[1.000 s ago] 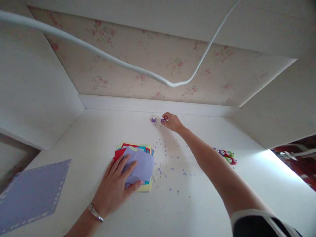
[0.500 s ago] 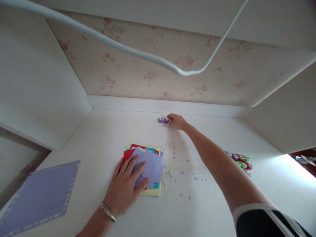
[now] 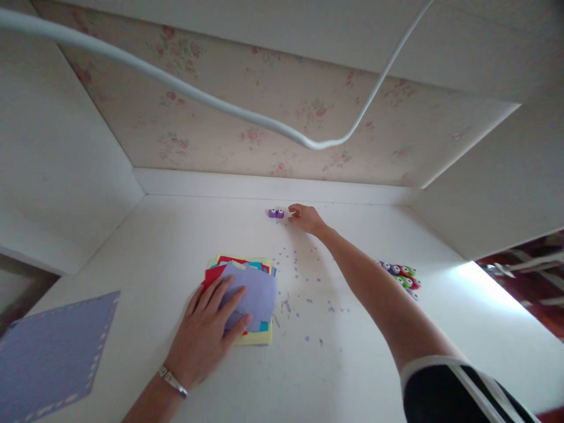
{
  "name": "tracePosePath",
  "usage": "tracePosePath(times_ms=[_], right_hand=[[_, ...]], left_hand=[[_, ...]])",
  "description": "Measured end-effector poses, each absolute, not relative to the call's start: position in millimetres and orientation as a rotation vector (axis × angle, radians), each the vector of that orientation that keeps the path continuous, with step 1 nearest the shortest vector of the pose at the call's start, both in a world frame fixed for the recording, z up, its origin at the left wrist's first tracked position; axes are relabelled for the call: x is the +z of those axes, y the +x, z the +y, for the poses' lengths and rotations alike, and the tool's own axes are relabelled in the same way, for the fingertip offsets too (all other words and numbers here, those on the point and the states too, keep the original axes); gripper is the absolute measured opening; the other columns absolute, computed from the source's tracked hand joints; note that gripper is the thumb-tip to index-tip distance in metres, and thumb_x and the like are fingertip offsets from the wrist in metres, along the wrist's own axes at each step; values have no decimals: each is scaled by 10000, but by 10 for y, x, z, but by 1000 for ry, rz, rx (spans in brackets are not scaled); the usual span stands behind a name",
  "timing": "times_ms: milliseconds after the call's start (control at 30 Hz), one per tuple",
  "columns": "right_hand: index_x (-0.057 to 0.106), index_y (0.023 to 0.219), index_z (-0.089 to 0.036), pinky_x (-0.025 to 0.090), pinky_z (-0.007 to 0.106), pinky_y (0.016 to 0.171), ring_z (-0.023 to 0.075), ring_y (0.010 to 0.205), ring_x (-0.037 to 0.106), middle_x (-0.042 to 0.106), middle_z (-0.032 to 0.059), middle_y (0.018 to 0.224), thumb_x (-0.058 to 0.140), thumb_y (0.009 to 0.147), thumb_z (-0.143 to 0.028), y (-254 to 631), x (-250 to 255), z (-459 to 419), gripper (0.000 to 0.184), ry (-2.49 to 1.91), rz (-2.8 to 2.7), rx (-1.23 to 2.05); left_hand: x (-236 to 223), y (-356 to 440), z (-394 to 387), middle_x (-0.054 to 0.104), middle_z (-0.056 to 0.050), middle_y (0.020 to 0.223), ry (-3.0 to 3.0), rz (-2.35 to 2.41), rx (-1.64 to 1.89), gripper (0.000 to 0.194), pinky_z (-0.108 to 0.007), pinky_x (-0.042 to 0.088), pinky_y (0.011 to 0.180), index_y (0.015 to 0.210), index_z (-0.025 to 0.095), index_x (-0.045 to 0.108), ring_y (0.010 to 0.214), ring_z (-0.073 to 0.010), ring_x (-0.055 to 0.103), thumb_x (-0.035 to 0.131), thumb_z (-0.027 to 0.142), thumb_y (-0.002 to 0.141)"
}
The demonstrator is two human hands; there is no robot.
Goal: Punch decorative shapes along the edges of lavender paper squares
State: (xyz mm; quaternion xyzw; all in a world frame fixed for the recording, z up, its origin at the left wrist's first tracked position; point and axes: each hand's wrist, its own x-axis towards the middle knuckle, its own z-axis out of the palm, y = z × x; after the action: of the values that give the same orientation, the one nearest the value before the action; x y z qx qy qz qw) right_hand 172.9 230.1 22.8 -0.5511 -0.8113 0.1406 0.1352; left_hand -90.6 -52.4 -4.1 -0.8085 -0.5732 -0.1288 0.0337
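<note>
My left hand [image 3: 203, 336] lies flat with fingers spread on a stack of coloured paper sheets [image 3: 247, 291], its fingertips on the lilac sheet on top. My right arm reaches far across the white desk [image 3: 176, 247]. My right hand [image 3: 306, 218] rests near the back edge, fingers loosely apart and holding nothing. Just left of it, a small gap away, two small purple paper punches [image 3: 276, 212] stand side by side.
A large lilac sheet with a punched border [image 3: 48, 352] lies at the front left. A cluster of coloured punches [image 3: 400, 274] sits at the right. Small purple paper bits [image 3: 304, 282] are scattered mid-desk. A white cable [image 3: 264, 120] hangs overhead. Walls enclose the desk on three sides.
My right hand set one purple punch down beside the other, let go of it and drew back slightly to the right. The left hand stayed on the paper stack.
</note>
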Motion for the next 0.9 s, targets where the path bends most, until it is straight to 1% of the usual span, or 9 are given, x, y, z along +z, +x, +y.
tracePosePath(times_ms=[67,167,233,367,467,567,667,767,900], right_hand=[[667,1129,-240,486,250,874,145,903,686,723,1,1102,602,842,-249,1982,349,2133,294,-1598,-2371,406],[714,1047,-244,506,264,838,151,826,696,754,-6,965,577,854,-265,2495,581,1817,238,-1634,-2428,415],[724,1045,-254,519,273,807,163,817,702,759,-4,924,575,846,-269,2868,733,1606,249,-1704,-2535,441],[731,1061,-267,533,294,770,188,817,705,757,23,947,599,804,-262,3491,918,1281,289,-1905,-2668,375],[740,1050,-272,534,305,771,199,835,705,752,34,946,584,803,-262,3775,918,1136,292,-1962,-2726,294],[742,1051,-282,532,318,797,213,886,699,742,37,1017,578,821,-290,3918,843,1054,283,-1928,-2730,244],[736,1074,-300,521,348,853,239,971,682,733,36,1082,556,859,-337,3953,761,1007,283,-1912,-2728,220],[717,1120,-307,508,364,900,246,1037,663,720,34,1133,522,890,-331,3942,703,972,302,-1896,-2776,167],[727,1100,-297,523,362,872,250,1019,672,721,53,1125,511,898,-296,3956,645,932,295,-1831,-2811,100]], left_hand=[[-64,-913,-522,434,-63,1483,-2492,-1762,-405,514,-529,314,1101,1360,318,514,1337,-299,416,481,558,906],[-90,-919,-519,433,-61,1484,-2487,-1756,-432,529,-536,297,1109,1353,316,520,1331,-305,418,489,579,894],[-96,-920,-517,437,-63,1480,-2485,-1752,-443,539,-539,291,1111,1350,312,523,1329,-309,418,490,588,889],[-94,-916,-513,459,-70,1460,-2485,-1753,-458,536,-532,288,1117,1340,303,533,1326,-308,421,490,586,887],[-93,-910,-510,476,-70,1443,-2491,-1761,-467,526,-530,289,1119,1326,299,548,1317,-306,431,495,579,885],[-95,-907,-507,477,-68,1442,-2489,-1761,-483,518,-525,284,1125,1319,298,555,1318,-305,432,502,571,882],[-95,-908,-507,482,-69,1437,-2490,-1754,-482,510,-523,280,1129,1315,296,560,1317,-304,434,504,562,884],[-93,-913,-509,473,-71,1445,-2494,-1754,-469,508,-528,283,1126,1318,295,559,1316,-304,434,500,561,889],[-93,-923,-511,467,-66,1451,-2497,-1761,-459,507,-536,290,1121,1324,299,551,1326,-303,421,490,563,896]])
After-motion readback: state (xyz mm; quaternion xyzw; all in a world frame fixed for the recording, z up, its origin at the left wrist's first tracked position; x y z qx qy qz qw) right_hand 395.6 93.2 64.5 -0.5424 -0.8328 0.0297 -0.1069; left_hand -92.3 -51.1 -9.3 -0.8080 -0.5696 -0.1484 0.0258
